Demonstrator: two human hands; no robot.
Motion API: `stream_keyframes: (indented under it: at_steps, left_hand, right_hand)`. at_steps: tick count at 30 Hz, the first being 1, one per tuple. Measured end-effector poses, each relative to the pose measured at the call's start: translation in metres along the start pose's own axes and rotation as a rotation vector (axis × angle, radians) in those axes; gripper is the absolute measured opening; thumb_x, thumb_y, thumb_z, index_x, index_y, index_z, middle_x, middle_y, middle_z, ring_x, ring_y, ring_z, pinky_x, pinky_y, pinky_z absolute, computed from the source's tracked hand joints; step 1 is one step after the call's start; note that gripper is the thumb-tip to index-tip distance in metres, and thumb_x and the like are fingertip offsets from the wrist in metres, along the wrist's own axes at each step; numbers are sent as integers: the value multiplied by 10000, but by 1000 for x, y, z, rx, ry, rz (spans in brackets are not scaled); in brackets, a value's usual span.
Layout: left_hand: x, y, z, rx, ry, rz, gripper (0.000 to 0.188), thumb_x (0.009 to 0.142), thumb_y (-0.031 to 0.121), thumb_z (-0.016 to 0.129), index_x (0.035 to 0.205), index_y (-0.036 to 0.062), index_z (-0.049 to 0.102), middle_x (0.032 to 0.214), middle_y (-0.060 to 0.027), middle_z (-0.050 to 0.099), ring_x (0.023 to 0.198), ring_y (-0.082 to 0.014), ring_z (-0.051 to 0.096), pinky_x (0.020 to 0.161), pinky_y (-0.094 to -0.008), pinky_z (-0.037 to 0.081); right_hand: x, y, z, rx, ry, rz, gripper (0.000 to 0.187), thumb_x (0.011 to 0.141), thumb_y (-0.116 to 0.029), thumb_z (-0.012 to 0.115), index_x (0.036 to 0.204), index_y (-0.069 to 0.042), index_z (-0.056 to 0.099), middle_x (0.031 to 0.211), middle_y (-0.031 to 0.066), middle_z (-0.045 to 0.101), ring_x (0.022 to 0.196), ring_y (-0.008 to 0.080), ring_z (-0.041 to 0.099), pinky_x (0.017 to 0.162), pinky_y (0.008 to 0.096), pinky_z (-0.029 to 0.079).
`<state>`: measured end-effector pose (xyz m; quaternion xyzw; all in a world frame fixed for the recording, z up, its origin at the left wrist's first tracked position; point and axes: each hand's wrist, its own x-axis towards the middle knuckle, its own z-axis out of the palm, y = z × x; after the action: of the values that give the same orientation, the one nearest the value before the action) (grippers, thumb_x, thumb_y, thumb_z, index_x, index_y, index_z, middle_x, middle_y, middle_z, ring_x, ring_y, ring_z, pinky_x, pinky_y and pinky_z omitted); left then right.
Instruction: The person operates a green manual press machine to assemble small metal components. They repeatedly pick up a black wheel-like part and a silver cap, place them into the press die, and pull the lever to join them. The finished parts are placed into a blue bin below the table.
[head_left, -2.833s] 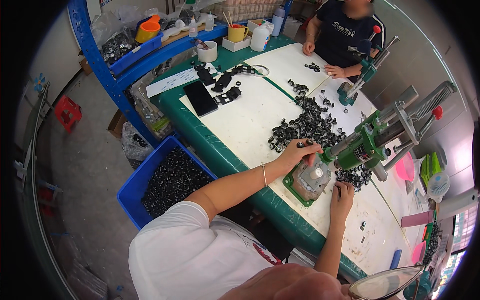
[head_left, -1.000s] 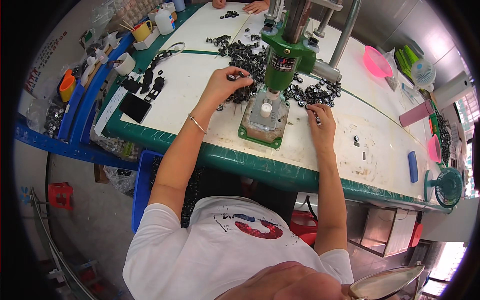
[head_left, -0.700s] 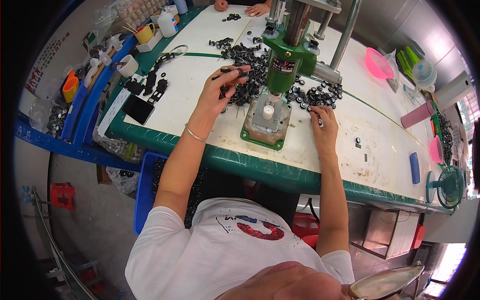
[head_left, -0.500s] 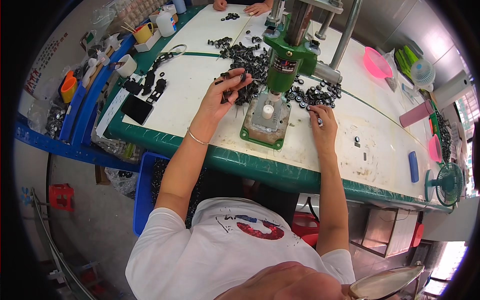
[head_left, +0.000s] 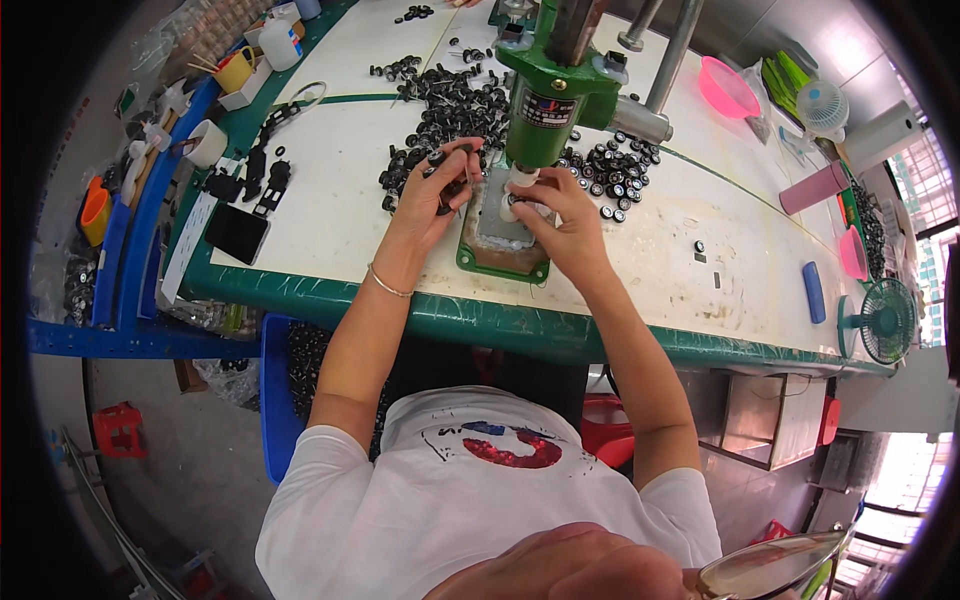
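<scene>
In front of me stands a green hand press [head_left: 540, 122], its metal base plate [head_left: 500, 240] at the table's near side. My right hand [head_left: 568, 225] pinches a small black wheel [head_left: 514, 200] at the white holder under the press head; its fingers partly hide the holder. Just left of the base, my left hand [head_left: 425, 212] is curled around several small black wheels [head_left: 437, 158], raised above the table. Behind that hand spreads a heap of black wheels with thin metal pins [head_left: 455, 108]. Right of the press lie black wheels with silvery centres [head_left: 618, 168].
Leftward on the table are a dark flat screen [head_left: 237, 234], black plastic parts [head_left: 273, 185] and a yellow mug [head_left: 235, 72]. To the right are a pink bowl [head_left: 728, 88], a pink cylinder [head_left: 813, 188], a blue case [head_left: 813, 292] and a green fan [head_left: 886, 320]. A blue bin [head_left: 280, 425] stands below the edge.
My right hand has moved left from the wheels beside the press to the white holder, with a wheel in its fingers. My left hand still holds its wheels. The view has shifted slightly.
</scene>
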<state>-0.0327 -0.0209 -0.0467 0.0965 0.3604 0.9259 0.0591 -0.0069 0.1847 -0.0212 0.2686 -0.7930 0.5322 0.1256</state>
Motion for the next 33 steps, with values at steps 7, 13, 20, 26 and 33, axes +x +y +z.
stream_keyframes:
  at_steps: [7, 13, 20, 26, 33]
  left_hand:
    - [-5, 7, 3, 177, -64, -12, 350, 914, 66, 605, 1255, -7, 566, 987, -100, 678, 884, -149, 648, 545, -182, 409]
    - [-15, 13, 19, 228, 41, -45, 401, 889, 54, 625, 1277, -5, 544, 1072, -129, 672, 999, -186, 662, 740, -215, 534]
    - [-10, 12, 23, 206, 95, -121, 209, 867, 90, 678, 1039, -27, 664, 932, -116, 710, 852, -154, 692, 608, -213, 499]
    - [-8, 11, 20, 446, 44, -19, 127, 789, 118, 768, 891, 56, 725, 779, 5, 674, 670, -48, 567, 552, -193, 401]
    - [1, 11, 36, 644, -108, 259, 164, 782, 109, 773, 907, 16, 721, 798, 13, 679, 752, -42, 577, 710, -219, 464]
  right_hand:
    - [-5, 1, 6, 137, -22, 230, 253, 833, -137, 700, 1068, -45, 697, 1130, 65, 576, 1070, 184, 555, 917, 292, 433]
    - [-2, -3, 7, 43, -36, 221, 260, 824, -175, 701, 1034, -22, 688, 1095, 81, 575, 1023, 201, 579, 881, 306, 458]
    - [-13, 21, -1, 181, 67, 257, 425, 845, -89, 677, 1222, 27, 520, 1134, 106, 573, 988, 182, 601, 886, 306, 469]
    - [-14, 14, -25, 176, 122, 265, 378, 911, -97, 600, 1270, 9, 547, 1181, 79, 589, 985, 125, 570, 903, 272, 450]
    - [-8, 12, -62, 218, 225, 299, 350, 945, -145, 566, 1267, -6, 550, 1169, 72, 598, 892, 108, 596, 776, 255, 481]
